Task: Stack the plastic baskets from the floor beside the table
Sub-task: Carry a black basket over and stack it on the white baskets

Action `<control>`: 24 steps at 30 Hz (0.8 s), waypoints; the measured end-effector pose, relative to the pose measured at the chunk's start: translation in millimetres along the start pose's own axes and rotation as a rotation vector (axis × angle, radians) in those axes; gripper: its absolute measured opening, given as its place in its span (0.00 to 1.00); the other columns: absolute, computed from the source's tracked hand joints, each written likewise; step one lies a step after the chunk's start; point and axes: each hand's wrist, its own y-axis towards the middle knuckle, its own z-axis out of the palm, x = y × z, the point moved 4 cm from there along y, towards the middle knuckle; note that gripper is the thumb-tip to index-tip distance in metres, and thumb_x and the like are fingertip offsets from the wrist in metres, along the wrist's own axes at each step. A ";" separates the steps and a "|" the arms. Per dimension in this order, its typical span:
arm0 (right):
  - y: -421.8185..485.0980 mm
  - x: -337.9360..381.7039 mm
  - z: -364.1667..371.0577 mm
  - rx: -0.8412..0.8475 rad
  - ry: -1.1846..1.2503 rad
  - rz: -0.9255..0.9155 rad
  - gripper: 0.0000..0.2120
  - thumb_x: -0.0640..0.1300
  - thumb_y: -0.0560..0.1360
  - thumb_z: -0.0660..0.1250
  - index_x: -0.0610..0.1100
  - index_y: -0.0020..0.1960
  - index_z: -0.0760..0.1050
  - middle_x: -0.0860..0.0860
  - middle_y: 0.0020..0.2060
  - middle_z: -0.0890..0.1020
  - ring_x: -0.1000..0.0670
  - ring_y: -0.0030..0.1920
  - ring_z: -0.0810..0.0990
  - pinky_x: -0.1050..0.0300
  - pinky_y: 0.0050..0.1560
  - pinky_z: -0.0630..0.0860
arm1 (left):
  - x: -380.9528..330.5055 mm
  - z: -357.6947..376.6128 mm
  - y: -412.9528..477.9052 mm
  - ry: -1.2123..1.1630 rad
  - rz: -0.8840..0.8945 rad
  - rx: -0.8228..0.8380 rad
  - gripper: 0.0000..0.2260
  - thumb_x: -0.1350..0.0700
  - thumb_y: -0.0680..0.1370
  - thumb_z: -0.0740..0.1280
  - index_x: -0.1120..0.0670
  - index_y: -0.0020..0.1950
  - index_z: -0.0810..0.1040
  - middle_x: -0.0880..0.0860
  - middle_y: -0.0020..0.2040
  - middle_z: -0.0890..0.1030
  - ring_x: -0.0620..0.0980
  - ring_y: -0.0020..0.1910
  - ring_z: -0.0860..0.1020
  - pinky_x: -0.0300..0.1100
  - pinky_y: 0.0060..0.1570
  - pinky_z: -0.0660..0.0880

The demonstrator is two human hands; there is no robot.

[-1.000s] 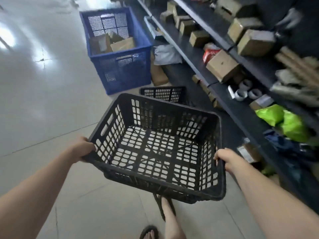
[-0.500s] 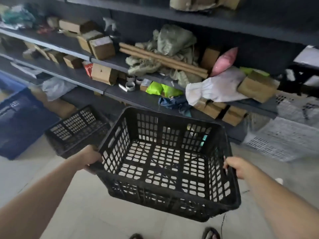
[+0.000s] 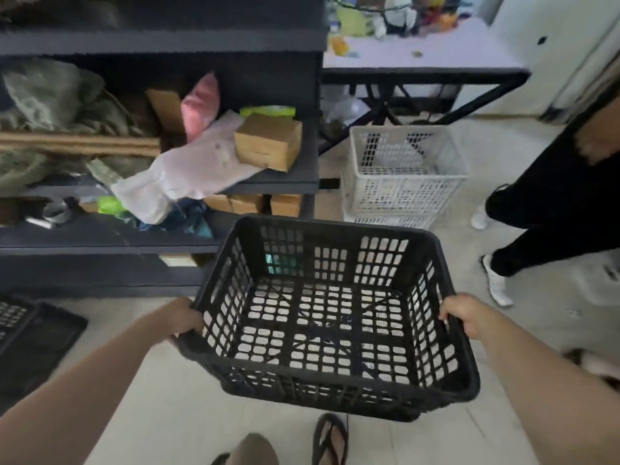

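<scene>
I hold an empty black plastic basket (image 3: 330,317) in the air in front of me, above the floor. My left hand (image 3: 183,315) grips its left rim and my right hand (image 3: 461,313) grips its right rim. Ahead, on the floor next to the table (image 3: 422,58), stands a stack of white plastic baskets (image 3: 402,172). Another black basket (image 3: 20,327) lies on the floor at the far left, partly cut off by the frame edge.
A dark shelf unit (image 3: 161,182) full of boxes, bags and cloth fills the left side. A person in black trousers (image 3: 550,203) and white shoes stands at the right, close to the white baskets. My sandalled foot (image 3: 330,437) shows below the basket.
My view has swung to the right along the shelves while I carry the black basket. The blue crate has left the view; the table, the white baskets and another person have come in.
</scene>
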 end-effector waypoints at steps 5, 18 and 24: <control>38.1 -35.7 -80.5 -0.103 0.141 0.063 0.08 0.23 0.67 0.59 0.33 0.38 0.70 0.39 0.34 0.73 0.42 0.35 0.72 0.55 0.35 0.69 | -104.2 42.1 23.4 0.071 0.108 0.002 0.07 0.67 0.68 0.66 0.65 0.45 0.78 0.62 0.39 0.80 0.58 0.40 0.79 0.45 0.39 0.76; 168.3 45.7 -232.4 -0.267 0.375 0.053 0.11 0.23 0.70 0.58 0.37 0.42 0.73 0.42 0.29 0.70 0.44 0.27 0.69 0.65 0.17 0.66 | -362.1 85.6 133.9 -0.024 0.382 -0.140 0.15 0.50 0.79 0.61 0.61 0.54 0.78 0.63 0.49 0.83 0.61 0.49 0.80 0.47 0.47 0.74; 211.6 117.7 -295.2 -0.295 0.490 -0.039 0.18 0.24 0.72 0.59 0.42 0.53 0.75 0.43 0.31 0.72 0.45 0.29 0.69 0.69 0.13 0.64 | -464.5 62.6 160.5 0.002 0.416 -0.229 0.18 0.48 0.79 0.58 0.62 0.52 0.79 0.60 0.49 0.82 0.61 0.49 0.79 0.45 0.45 0.71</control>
